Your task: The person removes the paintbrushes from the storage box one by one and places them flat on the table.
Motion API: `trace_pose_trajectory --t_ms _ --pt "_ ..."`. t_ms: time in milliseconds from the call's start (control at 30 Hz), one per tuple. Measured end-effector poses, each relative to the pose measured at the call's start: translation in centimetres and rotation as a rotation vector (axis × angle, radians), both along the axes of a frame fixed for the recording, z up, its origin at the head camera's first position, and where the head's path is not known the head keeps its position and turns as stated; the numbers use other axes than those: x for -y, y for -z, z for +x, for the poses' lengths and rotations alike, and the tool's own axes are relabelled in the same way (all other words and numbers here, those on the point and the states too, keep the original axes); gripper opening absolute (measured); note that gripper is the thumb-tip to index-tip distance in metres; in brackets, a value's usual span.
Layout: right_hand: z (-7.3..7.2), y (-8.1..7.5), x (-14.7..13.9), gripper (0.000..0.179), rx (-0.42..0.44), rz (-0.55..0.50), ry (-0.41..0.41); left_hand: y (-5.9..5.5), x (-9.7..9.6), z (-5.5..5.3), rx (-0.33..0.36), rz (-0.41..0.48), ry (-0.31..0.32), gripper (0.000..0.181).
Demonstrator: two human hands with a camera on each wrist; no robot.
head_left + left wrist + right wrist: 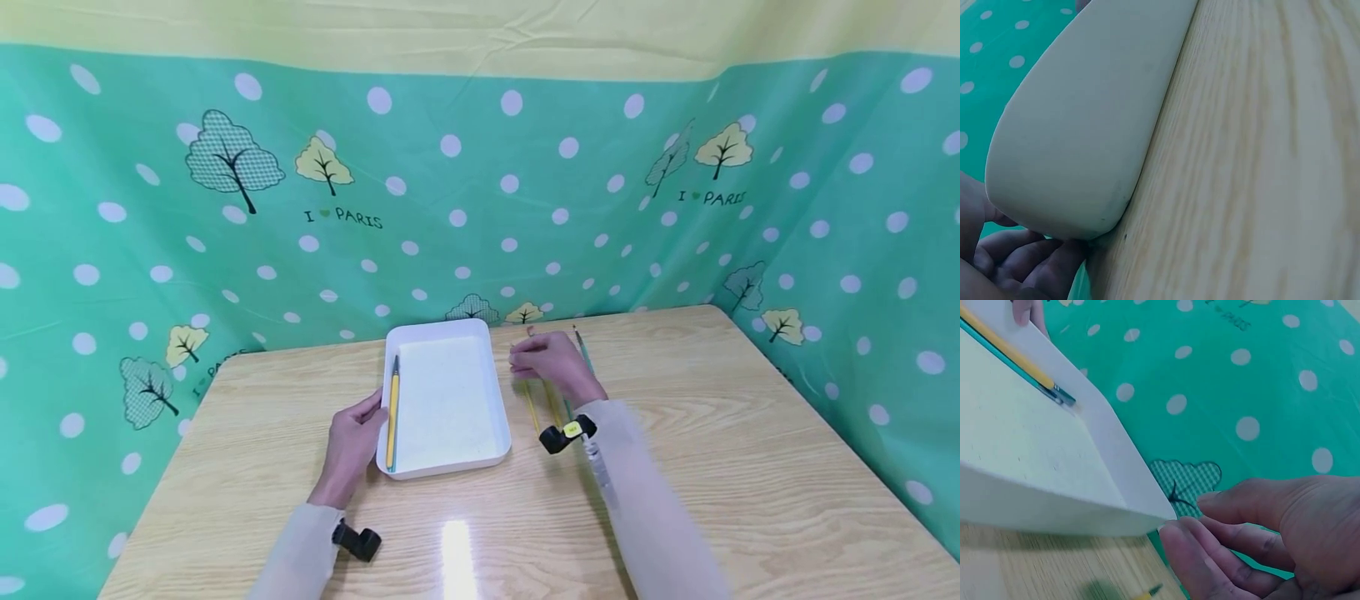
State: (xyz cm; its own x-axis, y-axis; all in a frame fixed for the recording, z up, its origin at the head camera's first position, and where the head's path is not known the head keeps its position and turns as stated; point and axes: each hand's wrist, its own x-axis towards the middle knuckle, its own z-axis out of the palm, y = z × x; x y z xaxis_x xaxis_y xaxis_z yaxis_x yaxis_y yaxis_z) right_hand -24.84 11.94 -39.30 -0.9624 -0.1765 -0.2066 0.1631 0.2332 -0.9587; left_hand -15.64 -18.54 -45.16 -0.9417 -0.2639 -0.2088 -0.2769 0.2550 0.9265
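Observation:
A white tray (450, 468) lies on the table, with a yellow paintbrush (393, 417) and a teal paintbrush (1007, 352) side by side along its left wall. My left hand (354, 442) grips that wall, thumb over the rim and fingers outside; the left wrist view shows those fingers (1029, 265) low against the tray's side. Beyond the tray's right wall, my right hand (557, 363) hovers above several loose paintbrushes, its fingers loosely bent with nothing between thumb and fingertips. Two yellow brushes (531, 407) and a green one (584, 350) lie there, partly hidden beneath that hand.
The wood-grain table (750, 433) extends to both sides and toward me. A green curtain (555, 242) with white dots and printed trees hangs behind the table and along its sides, close to the tray's far end. Light glares off the table in front.

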Motion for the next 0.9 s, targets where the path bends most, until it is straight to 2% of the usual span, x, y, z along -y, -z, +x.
trace_pose_trajectory --t_ms 367,667,900 --pt "0.8 -0.6 4.4 0.027 0.015 -0.004 -0.069 0.0 0.1 0.0 -0.008 0.009 0.015 0.048" --pt "0.8 0.7 6.9 0.027 0.037 0.035 -0.116 0.1 0.1 0.1 0.004 0.001 0.023 0.048" --pt "0.9 1.2 9.2 0.014 0.063 0.031 -0.115 0.0 0.1 0.0 0.0 0.005 0.027 0.049"
